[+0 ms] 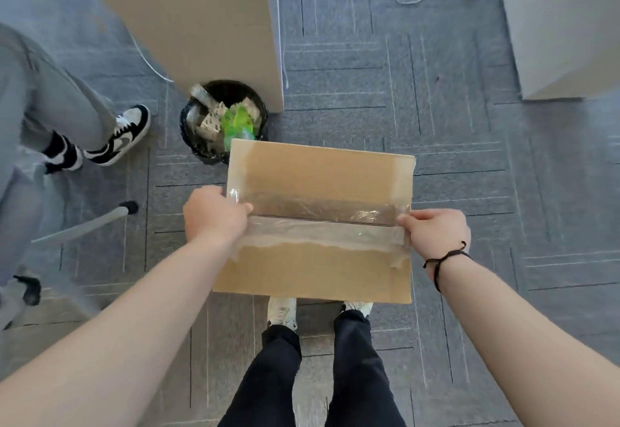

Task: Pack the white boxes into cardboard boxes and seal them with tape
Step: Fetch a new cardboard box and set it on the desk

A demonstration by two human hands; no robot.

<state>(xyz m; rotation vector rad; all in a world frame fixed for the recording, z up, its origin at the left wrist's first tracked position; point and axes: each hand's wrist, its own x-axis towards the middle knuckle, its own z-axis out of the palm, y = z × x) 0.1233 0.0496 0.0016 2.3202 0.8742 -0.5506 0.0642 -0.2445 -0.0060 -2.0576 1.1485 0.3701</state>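
A brown cardboard box point(318, 171) is held in the air above my feet, its flaps closed and its top facing me. Clear tape point(322, 222) runs along the centre seam from side to side, and more tape covers the left and right edges. My left hand point(214, 215) grips the box's left side, thumb on the tape end. My right hand point(436, 232), with a black cord bracelet at the wrist, grips the right side at the other tape end. No white boxes are visible.
A black waste bin point(188, 124) with scraps and green plastic stands just beyond the box. A tall cardboard carton point(201, 30) rises behind it. Another person's legs and sneakers point(127, 134) are at left beside a chair leg point(84, 225). A grey cabinet point(563, 24) is at right.
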